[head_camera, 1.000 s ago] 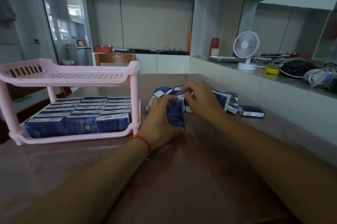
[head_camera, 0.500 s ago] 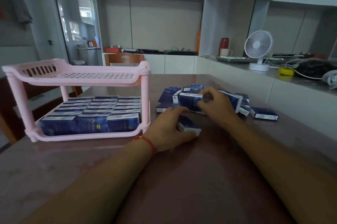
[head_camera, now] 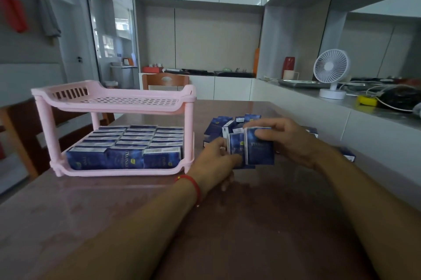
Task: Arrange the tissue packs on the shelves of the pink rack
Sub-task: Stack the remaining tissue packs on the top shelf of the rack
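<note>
Tissue packs (head_camera: 125,143) fill the lower shelf of the pink rack (head_camera: 114,106) in tight rows, blue faces toward me; its upper shelf (head_camera: 127,101) carries nothing. The rack stands on the brown bench (head_camera: 114,222), left of my hands. My right hand (head_camera: 293,140) grips an upright pack (head_camera: 260,151), thumb across its front and fingers (head_camera: 262,123) curled over the top edge. My left hand (head_camera: 216,163), a red string bracelet (head_camera: 192,185) at the wrist, closes on a second pack (head_camera: 235,145) just beside the first, the two packs touching side by side above the bench. I cannot tell how far the left fingers wrap behind it. Behind both hands a loose heap of packs (head_camera: 218,125) lies on the bench, near the rack's right post, and one more pack (head_camera: 348,154) shows past my right wrist. On the ledge to the right stands a white fan (head_camera: 331,72).
</note>
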{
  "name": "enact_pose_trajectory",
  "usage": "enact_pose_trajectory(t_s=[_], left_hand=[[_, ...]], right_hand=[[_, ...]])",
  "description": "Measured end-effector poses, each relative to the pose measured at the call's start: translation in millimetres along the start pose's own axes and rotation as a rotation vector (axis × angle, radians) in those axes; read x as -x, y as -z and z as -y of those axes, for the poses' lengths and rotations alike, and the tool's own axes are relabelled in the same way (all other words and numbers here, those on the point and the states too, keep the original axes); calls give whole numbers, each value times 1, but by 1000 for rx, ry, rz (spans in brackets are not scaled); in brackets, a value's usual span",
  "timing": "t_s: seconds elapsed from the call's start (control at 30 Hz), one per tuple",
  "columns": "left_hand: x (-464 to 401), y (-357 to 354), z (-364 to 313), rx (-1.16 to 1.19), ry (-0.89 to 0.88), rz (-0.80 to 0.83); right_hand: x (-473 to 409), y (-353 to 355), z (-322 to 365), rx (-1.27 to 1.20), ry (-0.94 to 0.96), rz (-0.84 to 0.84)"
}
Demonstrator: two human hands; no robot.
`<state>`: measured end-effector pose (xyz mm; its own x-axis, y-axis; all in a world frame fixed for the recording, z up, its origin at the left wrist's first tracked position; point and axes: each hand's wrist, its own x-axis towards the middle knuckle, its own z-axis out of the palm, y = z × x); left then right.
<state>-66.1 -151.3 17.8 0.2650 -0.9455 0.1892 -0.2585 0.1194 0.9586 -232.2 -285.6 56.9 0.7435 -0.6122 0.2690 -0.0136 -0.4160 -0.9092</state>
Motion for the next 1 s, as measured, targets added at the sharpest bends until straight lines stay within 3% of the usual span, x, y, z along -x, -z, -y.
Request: enact_pose_trajectory(t_s=[0.17, 0.37, 0.53, 0.7, 0.87, 1.0], left_hand=[[6, 0, -6, 44, 29, 105], [5, 2, 0, 4, -65, 19], [13, 0, -8, 20, -219, 1], [36, 2, -34, -97, -363, -205], [68, 43, -67, -163, -319, -289], [75, 97, -111, -18, -320, -255]], right_hand=[[0, -12, 4, 219, 48, -42], [5, -24, 15, 276, 79, 7], [8, -25, 23, 115, 99, 41], [4, -32, 22, -24, 111, 69], [0, -58, 22, -316, 51, 111], [-3, -76, 21, -210, 19, 67]])
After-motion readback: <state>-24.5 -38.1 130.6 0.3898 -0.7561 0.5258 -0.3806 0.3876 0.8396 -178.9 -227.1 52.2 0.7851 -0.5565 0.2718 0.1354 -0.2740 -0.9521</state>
